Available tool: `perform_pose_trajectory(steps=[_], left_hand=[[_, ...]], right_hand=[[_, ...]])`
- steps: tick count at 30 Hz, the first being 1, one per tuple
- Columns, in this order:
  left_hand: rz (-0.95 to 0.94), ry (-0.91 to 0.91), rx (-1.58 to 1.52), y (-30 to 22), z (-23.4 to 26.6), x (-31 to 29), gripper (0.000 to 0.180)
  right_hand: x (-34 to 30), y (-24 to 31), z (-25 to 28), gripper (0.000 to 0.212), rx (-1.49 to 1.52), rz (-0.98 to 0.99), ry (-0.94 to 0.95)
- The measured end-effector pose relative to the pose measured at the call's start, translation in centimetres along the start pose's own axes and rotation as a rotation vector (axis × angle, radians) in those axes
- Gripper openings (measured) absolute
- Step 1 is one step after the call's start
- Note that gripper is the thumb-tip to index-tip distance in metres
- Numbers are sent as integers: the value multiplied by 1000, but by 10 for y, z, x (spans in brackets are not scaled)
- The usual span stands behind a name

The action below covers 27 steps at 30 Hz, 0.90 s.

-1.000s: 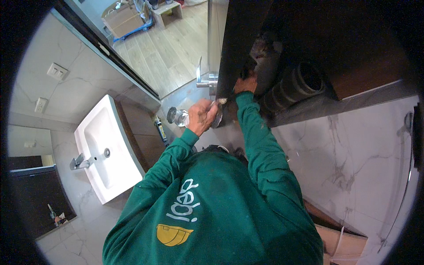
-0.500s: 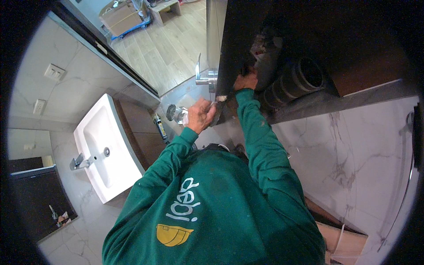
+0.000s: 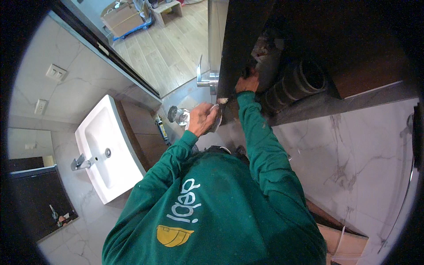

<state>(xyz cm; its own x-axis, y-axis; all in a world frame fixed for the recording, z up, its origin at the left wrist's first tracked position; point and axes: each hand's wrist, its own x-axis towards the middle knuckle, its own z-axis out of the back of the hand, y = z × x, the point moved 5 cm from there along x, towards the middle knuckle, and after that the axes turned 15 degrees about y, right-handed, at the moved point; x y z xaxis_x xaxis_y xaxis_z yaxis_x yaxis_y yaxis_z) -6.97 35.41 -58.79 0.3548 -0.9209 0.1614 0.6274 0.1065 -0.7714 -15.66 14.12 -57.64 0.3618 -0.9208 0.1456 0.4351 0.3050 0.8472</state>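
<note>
My left hand (image 3: 203,119) is closed, its fingers bent around a pale crumpled piece of cloth or plastic (image 3: 216,123). It is beside the lower end of a dark door panel (image 3: 240,44), close to a small chipped, light patch (image 3: 223,100) there. On the panel's left side sits a silver lever handle (image 3: 205,81). In the shadow on the other side of the panel, my right hand (image 3: 248,83) is curled; what it holds, if anything, is too dark to make out. A dark ribbed cylinder (image 3: 287,91) lies to its right.
A white washbasin (image 3: 106,150) with a chrome tap (image 3: 79,162) stands at left. Beside its cabinet is a sealant tube (image 3: 162,129), near a shiny round object with a dark disc (image 3: 179,115). Through the doorway are a cardboard box (image 3: 123,22) and wood-look floor (image 3: 161,53). Marble-look tile (image 3: 335,154) spans the right.
My left hand has shifted slightly, and more of the pale crumpled piece shows beneath its fingers. My right hand stays in nearly the same place. The whole view has moved a little.
</note>
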Motion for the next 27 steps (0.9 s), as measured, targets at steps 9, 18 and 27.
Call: perform_pose_trajectory(steps=[9,18,27], left_hand=[[-102,-74,34,-1,-4,2,19],[-66,-46,-1,8,-4,0,21],[447,-167,-1390,81,39,-45,39]], right_hand=[[-6,7,5,44,-75,-145,113],[-4,12,6,52,-152,-115,129],[2,-8,3,45,70,-84,35]])
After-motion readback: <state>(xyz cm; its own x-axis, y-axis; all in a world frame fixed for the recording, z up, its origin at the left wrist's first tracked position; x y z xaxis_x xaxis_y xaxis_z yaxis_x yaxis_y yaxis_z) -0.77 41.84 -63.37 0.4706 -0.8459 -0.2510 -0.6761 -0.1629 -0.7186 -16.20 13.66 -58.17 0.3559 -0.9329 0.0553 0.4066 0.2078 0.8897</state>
